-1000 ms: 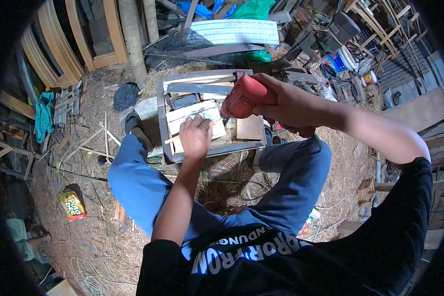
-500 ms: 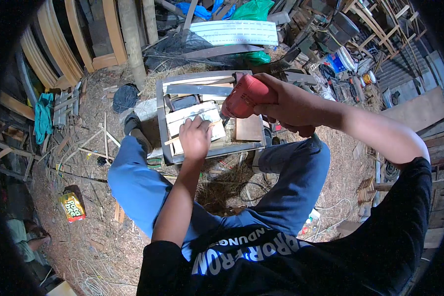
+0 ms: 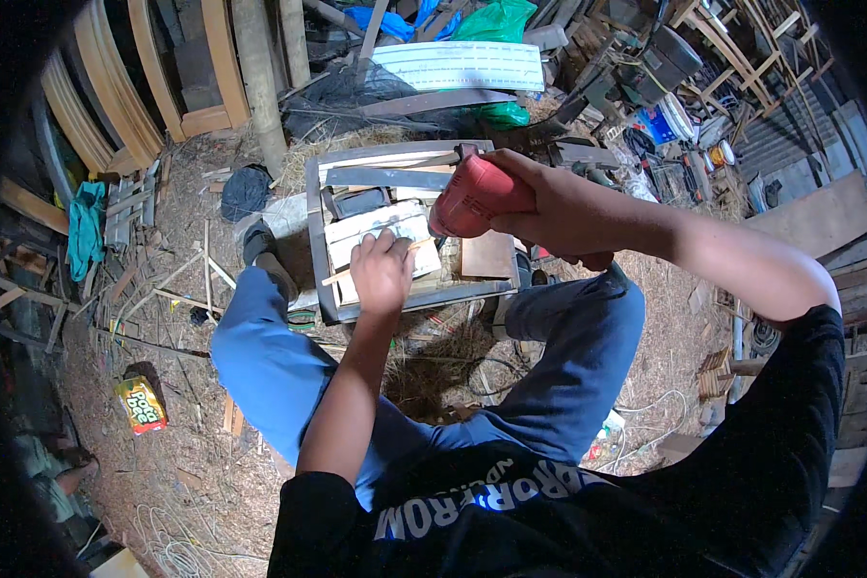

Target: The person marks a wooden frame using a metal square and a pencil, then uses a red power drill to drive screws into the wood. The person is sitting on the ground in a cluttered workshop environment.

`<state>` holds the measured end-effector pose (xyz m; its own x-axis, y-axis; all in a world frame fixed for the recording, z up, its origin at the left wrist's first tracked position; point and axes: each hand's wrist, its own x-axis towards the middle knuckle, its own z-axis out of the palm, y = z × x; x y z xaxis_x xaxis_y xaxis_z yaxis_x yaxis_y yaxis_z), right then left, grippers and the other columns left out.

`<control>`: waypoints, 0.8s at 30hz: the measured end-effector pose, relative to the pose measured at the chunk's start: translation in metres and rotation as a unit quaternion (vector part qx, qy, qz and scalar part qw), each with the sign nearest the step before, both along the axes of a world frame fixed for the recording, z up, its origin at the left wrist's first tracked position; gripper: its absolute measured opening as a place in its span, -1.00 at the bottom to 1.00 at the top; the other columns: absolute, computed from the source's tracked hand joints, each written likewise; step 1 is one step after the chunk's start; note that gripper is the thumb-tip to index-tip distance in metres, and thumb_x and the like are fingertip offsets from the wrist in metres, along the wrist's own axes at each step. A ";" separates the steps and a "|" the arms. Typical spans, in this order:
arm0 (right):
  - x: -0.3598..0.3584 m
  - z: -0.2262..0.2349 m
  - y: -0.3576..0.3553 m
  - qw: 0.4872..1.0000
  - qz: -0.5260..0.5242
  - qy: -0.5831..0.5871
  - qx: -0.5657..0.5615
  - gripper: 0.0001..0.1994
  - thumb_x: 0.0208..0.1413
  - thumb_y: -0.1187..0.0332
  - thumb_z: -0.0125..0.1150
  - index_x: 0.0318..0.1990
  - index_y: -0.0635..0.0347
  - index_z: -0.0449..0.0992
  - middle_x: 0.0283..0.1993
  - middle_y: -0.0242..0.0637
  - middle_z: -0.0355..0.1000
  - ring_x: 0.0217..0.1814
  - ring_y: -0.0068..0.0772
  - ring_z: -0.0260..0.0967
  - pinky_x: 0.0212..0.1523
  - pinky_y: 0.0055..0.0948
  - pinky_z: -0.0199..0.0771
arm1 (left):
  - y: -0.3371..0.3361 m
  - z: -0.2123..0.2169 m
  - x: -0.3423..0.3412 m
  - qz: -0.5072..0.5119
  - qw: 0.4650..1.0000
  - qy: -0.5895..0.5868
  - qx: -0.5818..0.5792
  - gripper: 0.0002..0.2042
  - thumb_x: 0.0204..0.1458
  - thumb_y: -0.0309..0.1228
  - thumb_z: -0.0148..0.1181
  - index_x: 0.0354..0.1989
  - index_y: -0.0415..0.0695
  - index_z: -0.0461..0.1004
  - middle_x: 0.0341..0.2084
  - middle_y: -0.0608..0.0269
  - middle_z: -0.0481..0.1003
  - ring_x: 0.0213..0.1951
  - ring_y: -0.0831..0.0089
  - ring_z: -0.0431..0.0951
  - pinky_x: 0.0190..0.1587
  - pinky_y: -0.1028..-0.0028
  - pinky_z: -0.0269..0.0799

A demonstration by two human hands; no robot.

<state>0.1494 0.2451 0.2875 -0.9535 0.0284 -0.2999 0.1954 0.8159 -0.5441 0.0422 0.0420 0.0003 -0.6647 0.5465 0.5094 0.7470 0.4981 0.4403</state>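
Observation:
My right hand (image 3: 549, 197) grips a red power drill (image 3: 474, 196), its nose pointing down at a pale wooden piece (image 3: 376, 236) lying on a small grey metal-framed stand (image 3: 315, 246). My left hand (image 3: 380, 270) presses flat on that pale piece, just left of the drill tip. A thin wooden strip (image 3: 335, 279) sticks out from under the left hand. A brown square board (image 3: 486, 255) lies on the stand under the drill. My blue-trousered legs (image 3: 260, 347) straddle the stand.
Curved wooden frames (image 3: 116, 106) lean at the back left. A white ribbed panel (image 3: 462, 65) and green and blue bags lie behind the stand. Tools and a white bucket (image 3: 667, 120) crowd the right. Sawdust, offcuts and a yellow packet (image 3: 141, 403) cover the ground.
The drill and my right hand have shifted slightly toward the pale piece. My left hand stays pressed on it in the same spot.

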 end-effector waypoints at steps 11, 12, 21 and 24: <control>0.000 -0.005 0.003 0.999 0.019 0.015 0.031 -0.22 0.35 0.24 0.43 0.58 0.09 0.10 -0.04 -0.05 0.63 -0.26 -0.24 0.68 -0.18 -0.15 0.69 | 0.001 0.005 0.002 -0.005 1.000 -0.004 0.005 -0.78 0.04 -0.29 0.46 -0.16 -0.08 0.76 -0.26 0.18 0.58 -0.15 0.06 0.54 -0.06 0.10 0.42; 0.000 -0.008 0.004 0.999 0.021 0.023 0.035 -0.22 0.34 0.24 0.43 0.58 0.09 0.10 -0.05 -0.05 0.63 -0.26 -0.22 0.68 -0.17 -0.14 0.69 | 0.001 0.004 0.001 -0.004 1.000 -0.005 0.004 -0.78 0.04 -0.29 0.47 -0.17 -0.08 0.75 -0.27 0.18 0.58 -0.15 0.06 0.54 -0.06 0.10 0.42; -0.006 0.007 0.001 1.000 -0.001 -0.018 0.024 -0.23 0.34 0.20 0.43 0.57 0.13 0.12 0.02 0.06 0.63 -0.04 -0.04 0.67 -0.01 -0.10 0.68 | 0.001 0.004 0.001 0.000 1.000 -0.011 -0.023 -0.80 0.08 -0.27 0.46 -0.18 -0.05 0.75 -0.27 0.21 0.57 -0.14 0.08 0.54 -0.06 0.10 0.43; -0.006 0.007 -0.001 0.997 -0.032 -0.053 0.038 -0.23 0.34 0.24 0.43 0.58 0.07 0.12 -0.09 -0.02 0.67 -0.22 -0.16 0.72 -0.14 -0.14 0.71 | 0.001 0.004 0.001 0.002 1.000 -0.006 -0.018 -0.80 0.08 -0.26 0.46 -0.19 -0.05 0.75 -0.28 0.21 0.56 -0.14 0.08 0.54 -0.07 0.10 0.42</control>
